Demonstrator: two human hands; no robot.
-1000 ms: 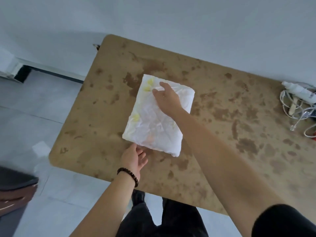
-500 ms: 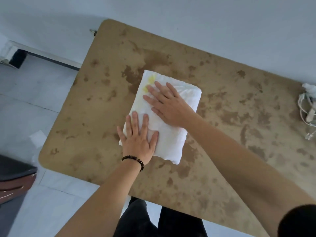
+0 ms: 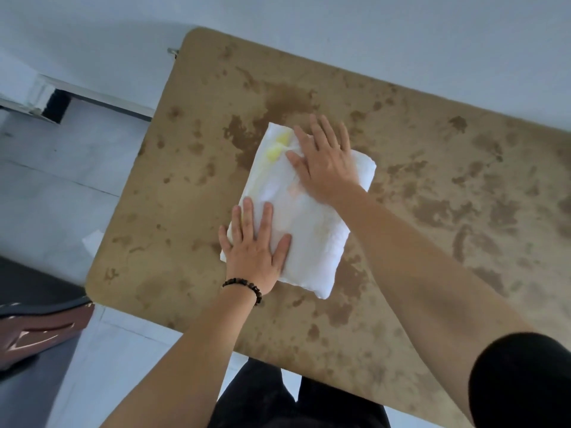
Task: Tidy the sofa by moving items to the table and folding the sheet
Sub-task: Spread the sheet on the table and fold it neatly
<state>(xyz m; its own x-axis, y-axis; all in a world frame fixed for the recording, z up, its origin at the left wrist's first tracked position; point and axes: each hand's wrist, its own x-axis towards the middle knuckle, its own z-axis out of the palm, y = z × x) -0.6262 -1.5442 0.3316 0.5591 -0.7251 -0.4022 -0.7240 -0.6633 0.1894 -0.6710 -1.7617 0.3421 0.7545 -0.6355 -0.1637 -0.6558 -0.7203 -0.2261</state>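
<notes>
the blurred right hand (image 3: 327,162) and the left hand (image 3: 253,245) hide parts of the folded white sheet (image 3: 306,223) beneath them.

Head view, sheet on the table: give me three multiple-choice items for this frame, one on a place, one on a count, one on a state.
1. Where does the folded white fabric sheet lie?
A. on the brown mottled table top
B. on the pale floor
C. over a chair back

2. How many hands rest on the sheet?
A. none
B. one
C. two

3. How do the hands lie on it?
A. flat, with fingers straight
B. curled into fists
C. pinching a corner and lifting it

Answers:
1. A: the sheet lies flat on the table top, well inside its edges.
2. C: the left hand is on the sheet's near end and the right hand on its far end.
3. A: the fingers of both hands are stretched out on the fabric, and no part of the sheet is lifted.
</notes>
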